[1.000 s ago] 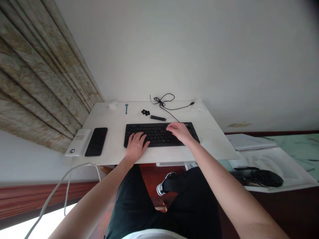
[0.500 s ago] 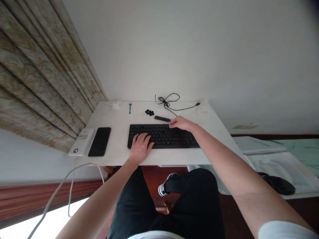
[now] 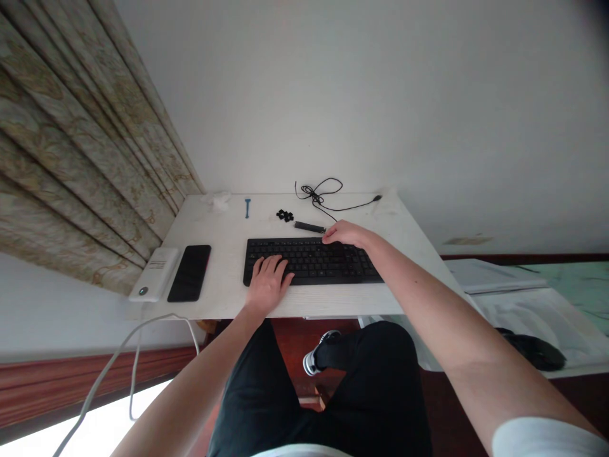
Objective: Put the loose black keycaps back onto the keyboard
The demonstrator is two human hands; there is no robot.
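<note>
A black keyboard (image 3: pixel 314 270) lies on the white desk in front of me. My left hand (image 3: pixel 269 279) rests on its left part, fingers spread over the keys and thumb near the front edge. My right hand (image 3: pixel 347 233) is over the back edge, right of the middle, with thumb and fingertips pinched together at the top row of keys. Whatever is between those fingertips is too small to make out. Just behind the keyboard lies a dark, slim bar-shaped tool (image 3: pixel 309 226). Left of it sits a small cluster of loose black keycaps (image 3: pixel 285 216).
A tied black cable (image 3: pixel 316 195) lies at the back by the wall. A blue tool (image 3: pixel 247 208) and crumpled clear plastic (image 3: pixel 219 201) are at the back left. A black phone (image 3: pixel 189 273) and white power bank (image 3: pixel 156 274), with a white cord (image 3: pixel 111 355) nearby, occupy the left side.
Both hands stay in nearly the same places on the keyboard. The view has shifted very slightly; nothing on the desk has visibly moved.
</note>
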